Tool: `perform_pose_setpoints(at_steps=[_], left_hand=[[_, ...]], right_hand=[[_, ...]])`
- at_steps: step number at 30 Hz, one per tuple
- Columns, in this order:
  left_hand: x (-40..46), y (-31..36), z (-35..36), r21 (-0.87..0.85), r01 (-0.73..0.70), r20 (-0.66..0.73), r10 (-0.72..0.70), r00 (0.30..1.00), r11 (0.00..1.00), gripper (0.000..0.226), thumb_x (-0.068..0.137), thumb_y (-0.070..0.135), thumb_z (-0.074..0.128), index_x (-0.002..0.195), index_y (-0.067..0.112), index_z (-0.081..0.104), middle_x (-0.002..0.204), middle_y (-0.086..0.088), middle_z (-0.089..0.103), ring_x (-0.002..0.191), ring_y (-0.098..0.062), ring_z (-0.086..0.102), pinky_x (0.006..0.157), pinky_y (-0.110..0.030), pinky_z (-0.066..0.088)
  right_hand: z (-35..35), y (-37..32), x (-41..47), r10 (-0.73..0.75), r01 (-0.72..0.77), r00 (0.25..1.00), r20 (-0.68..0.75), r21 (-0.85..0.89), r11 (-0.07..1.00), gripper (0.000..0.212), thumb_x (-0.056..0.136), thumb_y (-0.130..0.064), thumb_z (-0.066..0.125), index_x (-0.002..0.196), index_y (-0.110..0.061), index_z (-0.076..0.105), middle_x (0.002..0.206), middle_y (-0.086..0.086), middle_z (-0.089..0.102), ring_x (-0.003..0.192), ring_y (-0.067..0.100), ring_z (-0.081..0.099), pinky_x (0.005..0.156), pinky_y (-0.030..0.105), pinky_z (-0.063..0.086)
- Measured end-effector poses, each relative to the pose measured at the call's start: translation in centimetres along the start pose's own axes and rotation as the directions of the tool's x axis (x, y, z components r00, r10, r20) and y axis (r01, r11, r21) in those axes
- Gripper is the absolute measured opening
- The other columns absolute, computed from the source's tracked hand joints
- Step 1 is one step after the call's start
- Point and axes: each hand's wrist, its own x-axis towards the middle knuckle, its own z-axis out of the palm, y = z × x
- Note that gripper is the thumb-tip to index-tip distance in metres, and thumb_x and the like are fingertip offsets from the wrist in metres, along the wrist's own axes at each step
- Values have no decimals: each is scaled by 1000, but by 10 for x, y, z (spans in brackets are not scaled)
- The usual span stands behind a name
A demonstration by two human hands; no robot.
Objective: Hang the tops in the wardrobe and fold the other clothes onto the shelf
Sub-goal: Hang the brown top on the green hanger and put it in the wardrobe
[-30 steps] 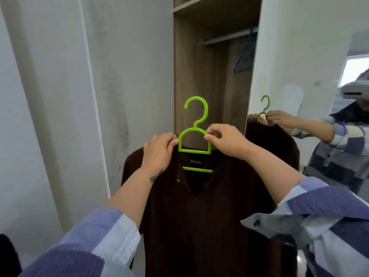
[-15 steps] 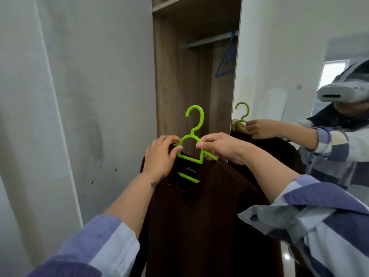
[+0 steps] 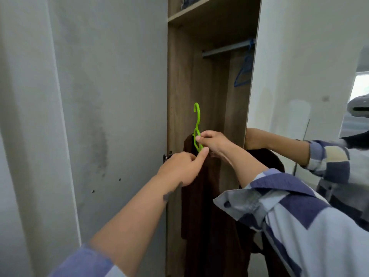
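A dark brown top (image 3: 201, 206) hangs from a bright green plastic hanger (image 3: 196, 124), now turned edge-on inside the open wooden wardrobe (image 3: 179, 86). My right hand (image 3: 214, 142) pinches the hanger's neck just above the collar. My left hand (image 3: 182, 166) is at the top's near shoulder, its thumb touching the hanger's lower part; its fingers are curled, and whether they hold fabric is hidden. High above runs the metal hanging rail (image 3: 225, 49).
A blue hanger (image 3: 244, 72) hangs on the rail at the right. A wooden shelf (image 3: 191, 12) with dark folded cloth sits above. The mirrored door (image 3: 299, 86) stands open on the right; a grey wall (image 3: 99, 96) fills the left.
The hanger and top have turned from facing me to edge-on and moved into the wardrobe opening. My view has shifted closer and to the right.
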Motion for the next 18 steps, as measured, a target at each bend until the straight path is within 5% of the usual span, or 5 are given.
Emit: perform_pose_setpoints(at_steps=[3, 6, 12, 18], left_hand=[[7, 10, -2, 211, 64, 33, -73, 997, 975, 61, 90, 67, 31, 93, 16, 63, 94, -4, 67, 86, -22, 64, 73, -33, 51], [16, 13, 2, 339, 182, -45, -177, 983, 923, 37, 96, 36, 43, 122, 11, 53, 118, -10, 61, 106, -29, 60, 74, -34, 43], [48, 13, 8, 332, 180, -333, -64, 941, 926, 14, 98, 15, 40, 111, 9, 44, 108, -9, 65, 98, -27, 64, 64, -32, 38], [131, -10, -14, 351, 121, -404, 33, 914, 929, 15, 101, 17, 37, 112, 10, 44, 110, -11, 65, 102, -30, 62, 65, -34, 38]], right_hand=[[4, -11, 14, 2, -2, 1000, -14, 26, 1000, 7, 91, -21, 62, 94, -17, 56, 62, 2, 49, 47, 8, 45, 43, 19, 30], [5, -27, 26, -20, 20, 1000, -11, 38, 999, 8, 93, -22, 60, 96, -17, 55, 61, 0, 50, 50, 8, 46, 44, 19, 29], [4, -47, 67, -118, 118, 990, -77, -16, 993, 10, 98, -25, 49, 100, -18, 56, 66, -1, 52, 52, 8, 48, 45, 20, 31], [9, -56, 134, -76, 81, 994, -80, 64, 995, 29, 101, -25, 34, 118, -16, 55, 78, -1, 55, 60, 10, 50, 54, 23, 37]])
